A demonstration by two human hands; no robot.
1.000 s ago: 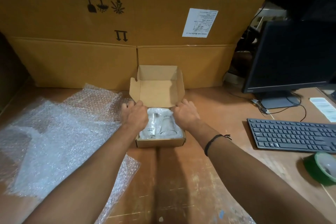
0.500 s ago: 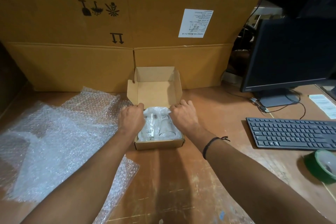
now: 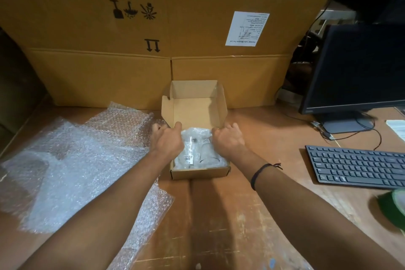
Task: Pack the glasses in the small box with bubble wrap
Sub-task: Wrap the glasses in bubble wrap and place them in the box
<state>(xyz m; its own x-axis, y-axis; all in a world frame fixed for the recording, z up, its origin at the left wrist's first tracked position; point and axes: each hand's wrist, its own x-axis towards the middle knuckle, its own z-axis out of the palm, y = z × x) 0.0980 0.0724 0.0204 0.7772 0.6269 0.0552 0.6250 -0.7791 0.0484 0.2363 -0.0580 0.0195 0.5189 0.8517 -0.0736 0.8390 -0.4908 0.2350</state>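
On the desk [image 3: 265,136], left hand [image 3: 167,143] and right hand [image 3: 228,142], grips curled on small box [image 3: 200,173], now nearer lid [image 3: 195,104].

Small brown cardboard box [image 3: 198,173], open, sits before me with its lid standing at the far side. Inside, clear glasses [image 3: 207,155] lie on their sides, cushioned in bubble wrap [image 3: 195,133]. A loose sheet [image 3: 76,160] lies crumpled to my left.

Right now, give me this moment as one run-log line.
small box: lid up, bubble-wrapped glasses inside | left hand: grips box's left side | right hand: grips box's right side
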